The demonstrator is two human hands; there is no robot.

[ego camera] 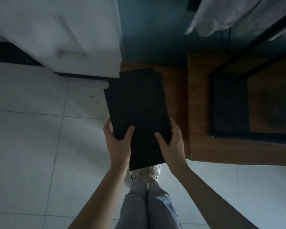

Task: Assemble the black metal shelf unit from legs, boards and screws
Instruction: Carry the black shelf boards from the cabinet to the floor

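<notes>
I hold a flat black shelf board (137,103) out in front of me, its long side running away from me and its far corners notched. My left hand (118,141) grips the board's left edge near its close end, thumb on top. On the right edge, at about the same height, my right hand (171,141) clamps it the same way. A partly built black metal frame (228,103) with another black board in it stands on the brown wooden platform (198,113) to the right.
A white door or cabinet (64,35) fills the upper left above a dark baseboard. Pale floor tiles (31,146) spread to the left and below. Plastic-wrapped material (221,15) hangs at the top right. My legs and shoes (147,177) are directly under the board.
</notes>
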